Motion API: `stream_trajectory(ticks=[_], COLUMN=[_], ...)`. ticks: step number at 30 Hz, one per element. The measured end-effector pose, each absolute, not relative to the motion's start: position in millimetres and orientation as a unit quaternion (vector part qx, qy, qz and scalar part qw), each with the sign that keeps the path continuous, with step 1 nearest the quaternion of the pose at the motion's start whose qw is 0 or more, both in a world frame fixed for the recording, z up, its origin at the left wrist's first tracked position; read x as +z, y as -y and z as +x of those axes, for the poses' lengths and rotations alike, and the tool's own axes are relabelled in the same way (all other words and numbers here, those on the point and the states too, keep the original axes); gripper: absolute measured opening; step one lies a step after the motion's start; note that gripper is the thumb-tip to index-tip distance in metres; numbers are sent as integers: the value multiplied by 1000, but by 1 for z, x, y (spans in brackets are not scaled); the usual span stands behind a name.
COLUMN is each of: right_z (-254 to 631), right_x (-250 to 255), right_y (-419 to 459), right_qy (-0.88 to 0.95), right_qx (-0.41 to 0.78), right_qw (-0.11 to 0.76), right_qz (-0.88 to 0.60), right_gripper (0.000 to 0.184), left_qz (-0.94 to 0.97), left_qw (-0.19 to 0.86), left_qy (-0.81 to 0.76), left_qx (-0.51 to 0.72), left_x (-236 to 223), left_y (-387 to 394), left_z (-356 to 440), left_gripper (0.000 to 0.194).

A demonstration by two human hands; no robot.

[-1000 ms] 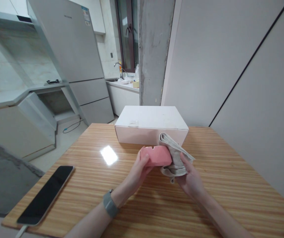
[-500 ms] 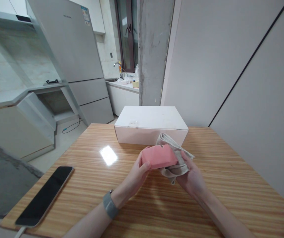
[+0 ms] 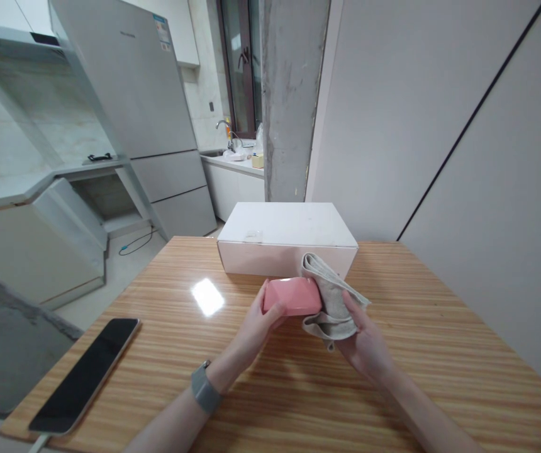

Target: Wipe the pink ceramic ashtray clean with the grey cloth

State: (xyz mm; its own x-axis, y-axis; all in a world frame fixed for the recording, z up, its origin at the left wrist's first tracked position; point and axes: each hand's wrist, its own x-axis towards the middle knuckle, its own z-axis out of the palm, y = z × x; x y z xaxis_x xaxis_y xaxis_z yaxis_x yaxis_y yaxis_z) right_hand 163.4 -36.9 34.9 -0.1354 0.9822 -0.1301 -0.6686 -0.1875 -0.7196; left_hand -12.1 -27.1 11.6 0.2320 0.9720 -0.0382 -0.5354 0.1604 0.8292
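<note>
A pink box-like case (image 3: 294, 297) with bevelled faces is in my left hand (image 3: 258, 324); the thumb lies along its near side and the fingers go behind it. My right hand (image 3: 367, 343) grips a folded grey-beige cloth (image 3: 331, 302), thumb on top and the other fingers mostly hidden beneath. The cloth's left edge meets the right end of the pink case, and I cannot tell whether they press together. Both are held above the wooden table (image 3: 157, 352), just in front of a white cardboard box (image 3: 287, 226).
A black-screened phone (image 3: 86, 374) with a white cable lies at the table's left. Beyond the table stand a grey fridge (image 3: 124, 82), a sink counter (image 3: 235, 176) and a bare concrete pillar (image 3: 289, 100). A pale panelled wall (image 3: 431, 94) runs along the right.
My left hand has shifted left with the pink case, whose right end has come out from over the cloth. My right hand and the cloth have barely moved.
</note>
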Motion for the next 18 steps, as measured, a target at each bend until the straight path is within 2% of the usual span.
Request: stream_trajectory(ticks=[4,9,18], right_z=[168,173,163], right_x=[34,41,32], right_y=[31,30,38], right_qy=[214,182,216], right_qx=[694,703,750], right_qw=[604,603,556], right_qz=[-329,-331,-287], right_gripper=[26,28,35], left_qz=[340,406,322], left_qw=[746,686,759], left_qy=[-282,-256,-218], left_qx=[498,546,523], left_x=[23,24,7], left_y=[32,34,36], left_z=[-13,-11,-9], left_gripper=[41,42,56])
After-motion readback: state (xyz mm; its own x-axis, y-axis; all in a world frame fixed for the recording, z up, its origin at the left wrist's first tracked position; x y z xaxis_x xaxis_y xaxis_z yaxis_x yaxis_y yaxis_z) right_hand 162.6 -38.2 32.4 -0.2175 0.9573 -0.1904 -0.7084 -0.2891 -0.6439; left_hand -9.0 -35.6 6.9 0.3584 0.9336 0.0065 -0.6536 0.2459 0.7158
